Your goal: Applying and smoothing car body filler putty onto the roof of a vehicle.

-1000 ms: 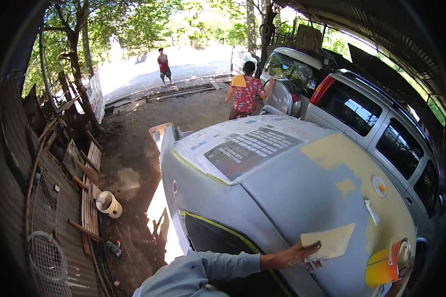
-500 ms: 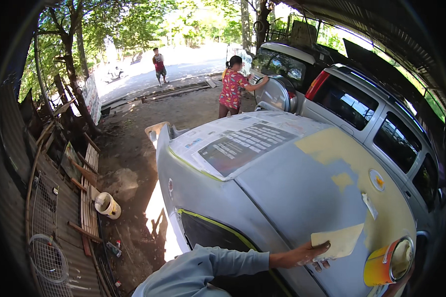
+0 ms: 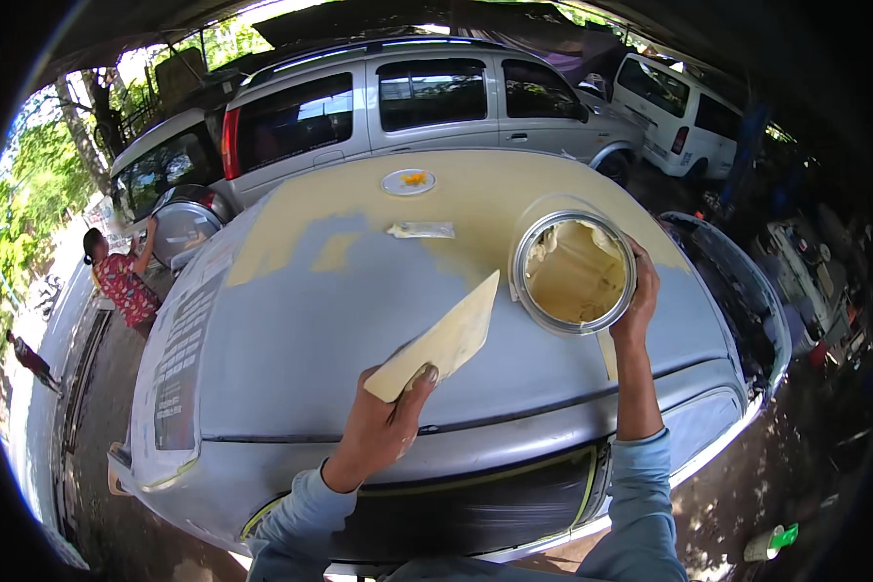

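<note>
View has swung right: the car roof now lies crosswise, and both hands show clearly. Half a second ago the can sat at the right edge with its holder mostly hidden.

Left hand: grip clamped on the flat cream spreader, thumb on the near face. Blade is over the grey middle of the roof, tip up and to the right, just beside the can in view; no contact visible.

Right hand: grip closed round the right wall of the open can. Mouth faces the camera, pale yellow paste inside. Can't tell if the base rests on the roof.

Net effect: blade and open mouth are now close together in view, both hands occupied.

Unchanged: round disc with an orange blob and flat whitish strip, both lying on the roof's far side. Co-worker is still at the spare-wheel cover.
</note>
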The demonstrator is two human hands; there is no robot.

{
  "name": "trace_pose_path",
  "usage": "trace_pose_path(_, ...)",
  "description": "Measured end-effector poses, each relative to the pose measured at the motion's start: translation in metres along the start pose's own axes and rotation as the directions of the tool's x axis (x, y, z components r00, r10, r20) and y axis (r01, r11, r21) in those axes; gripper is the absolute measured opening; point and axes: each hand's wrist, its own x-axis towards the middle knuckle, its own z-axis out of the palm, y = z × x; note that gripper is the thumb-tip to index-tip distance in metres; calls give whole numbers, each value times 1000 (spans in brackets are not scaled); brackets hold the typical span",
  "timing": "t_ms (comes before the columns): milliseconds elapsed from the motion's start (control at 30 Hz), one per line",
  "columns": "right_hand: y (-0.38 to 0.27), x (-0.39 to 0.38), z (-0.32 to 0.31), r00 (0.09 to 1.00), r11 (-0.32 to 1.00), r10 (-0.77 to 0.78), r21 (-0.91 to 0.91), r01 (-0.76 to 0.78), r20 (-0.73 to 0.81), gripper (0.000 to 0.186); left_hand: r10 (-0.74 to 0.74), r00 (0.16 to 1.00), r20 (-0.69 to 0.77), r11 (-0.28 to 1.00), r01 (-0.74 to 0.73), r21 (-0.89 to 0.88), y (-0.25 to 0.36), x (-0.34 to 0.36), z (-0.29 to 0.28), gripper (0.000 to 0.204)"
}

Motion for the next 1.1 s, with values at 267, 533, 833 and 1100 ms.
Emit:
trace_pose_path(267,-14,-16,2,985,947,163,288,-141,-54,36,75,977,201,941,-136,311,44,90,60,20)
trace_pose_path(533,-16,-17,5,984,930,168,340,-138,-62,26,30,982,186,839,-125,529,14,125,99,18)
trace_pose_path(833,-19,-7,6,1000,985,27,170,-28,8,20,130,984,126,847,-176,501,-19,140,128,17)
trace_pose_path(1100,-2,2,-11,1000,983,-2,186,-2,19,20,8,957,289,970,-78,232,-33,167,137,20)
